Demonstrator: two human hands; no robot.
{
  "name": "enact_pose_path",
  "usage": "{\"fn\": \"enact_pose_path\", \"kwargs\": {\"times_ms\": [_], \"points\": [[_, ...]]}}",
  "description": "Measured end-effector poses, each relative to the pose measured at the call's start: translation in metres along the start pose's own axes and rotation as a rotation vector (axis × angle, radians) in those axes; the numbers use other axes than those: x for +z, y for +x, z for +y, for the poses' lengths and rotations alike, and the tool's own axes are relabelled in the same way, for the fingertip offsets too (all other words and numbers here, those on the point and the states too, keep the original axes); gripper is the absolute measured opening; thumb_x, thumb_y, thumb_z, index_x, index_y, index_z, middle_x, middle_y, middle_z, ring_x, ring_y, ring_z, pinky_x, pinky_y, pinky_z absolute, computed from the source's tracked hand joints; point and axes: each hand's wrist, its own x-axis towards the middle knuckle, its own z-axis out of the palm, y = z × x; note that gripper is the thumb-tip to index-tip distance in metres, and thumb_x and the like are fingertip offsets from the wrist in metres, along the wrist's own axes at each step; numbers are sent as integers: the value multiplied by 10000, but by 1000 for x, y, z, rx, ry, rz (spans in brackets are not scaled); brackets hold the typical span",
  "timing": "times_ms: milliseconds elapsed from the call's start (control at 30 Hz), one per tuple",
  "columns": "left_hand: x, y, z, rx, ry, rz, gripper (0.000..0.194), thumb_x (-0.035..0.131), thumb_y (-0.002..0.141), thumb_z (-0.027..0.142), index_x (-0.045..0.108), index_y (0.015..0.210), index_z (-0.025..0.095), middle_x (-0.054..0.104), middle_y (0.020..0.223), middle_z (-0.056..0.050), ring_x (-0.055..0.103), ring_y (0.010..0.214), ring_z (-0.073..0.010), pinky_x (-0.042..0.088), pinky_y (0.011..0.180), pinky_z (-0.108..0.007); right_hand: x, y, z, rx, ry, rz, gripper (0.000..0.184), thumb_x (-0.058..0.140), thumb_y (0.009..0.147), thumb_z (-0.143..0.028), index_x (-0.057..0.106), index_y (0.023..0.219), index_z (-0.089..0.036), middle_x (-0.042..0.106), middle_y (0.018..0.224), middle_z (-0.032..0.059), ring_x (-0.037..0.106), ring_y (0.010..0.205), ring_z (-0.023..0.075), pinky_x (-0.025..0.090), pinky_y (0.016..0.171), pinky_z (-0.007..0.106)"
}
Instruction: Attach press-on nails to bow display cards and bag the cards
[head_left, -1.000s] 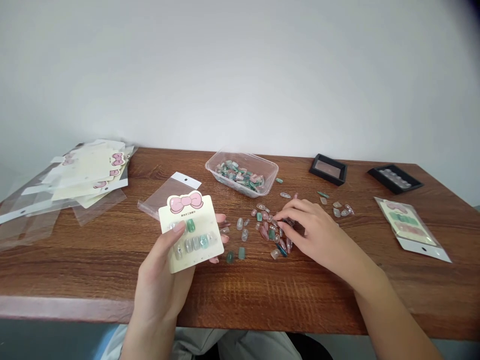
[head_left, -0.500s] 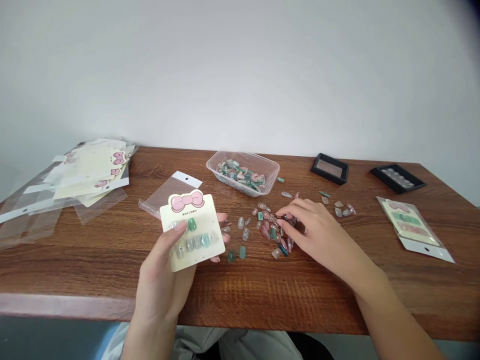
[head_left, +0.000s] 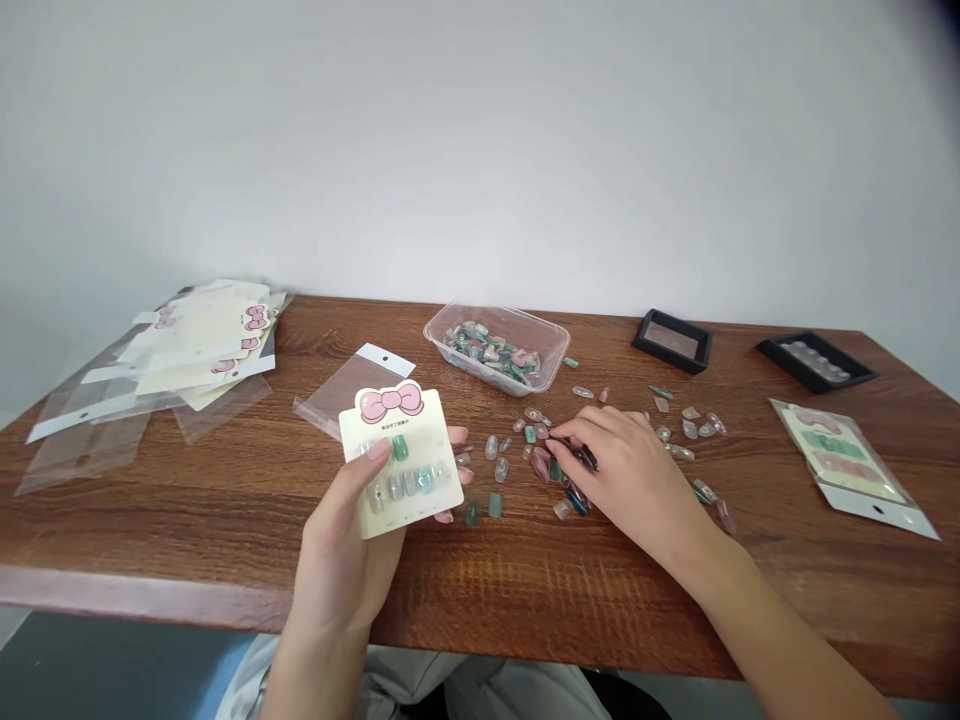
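Observation:
My left hand (head_left: 349,540) is closed on a cream display card (head_left: 411,512), thumb across its front and fingers behind. A pink bow is printed at the card's top. Two rows of press-on nails (head_left: 409,482) sit on it, clear, grey and green; my thumb hides part of the upper row. My right hand (head_left: 622,460) reaches down into loose press-on nails (head_left: 540,462) on the table, its fingers curled and its index finger and thumb tips close together. What lies between those tips I cannot make out.
A clear plastic tub (head_left: 559,350) holds many nails at the back. Bow cards and clear sleeves (head_left: 202,330) are piled at left, with a clear bag (head_left: 337,385) nearer. Two black frames (head_left: 673,340) and a bagged nail card (head_left: 855,465) lie at right.
The whole view has shifted slightly, so things appear a little further right. My right hand has moved slightly among the nails, and several more loose nails show beyond its wrist. The card stays held.

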Motion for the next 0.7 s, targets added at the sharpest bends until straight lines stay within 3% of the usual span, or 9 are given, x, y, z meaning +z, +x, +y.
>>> {"fn": "enact_pose_path", "kwargs": {"times_ms": [300,433,600,700], "points": [[3,-1,1,1,-10,12,578,631,861,297,524,1393,99,790,1012,-193,763,753,-314,534,509,-277,-1,0,8,69,-8,26,202,511,982,-208,684,878,-202,708,875,44,658,860,260,410,813,416],[2,-1,0,2,-11,11,567,650,840,295,555,1365,101,789,1020,-190,762,745,-311,542,512,-281,-8,1,3,113,102,38,196,525,972,-217,672,843,-219,700,845,31,639,822,246,421,801,407],[2,-1,0,1,-2,-16,532,617,874,308,553,1361,103,790,1021,-183,767,771,-308,540,515,-273,-17,-3,-15,13,381,-138,194,542,989,-227,675,850,-251,694,882,5,630,866,199,442,836,355],[2,-1,0,-2,-9,-20,528,597,884,298,539,1369,96,794,1004,-172,768,765,-294,545,526,-272,-14,-5,-21,-94,398,-217,187,553,992,-224,682,858,-244,671,881,8,609,863,196,435,823,354]]}}
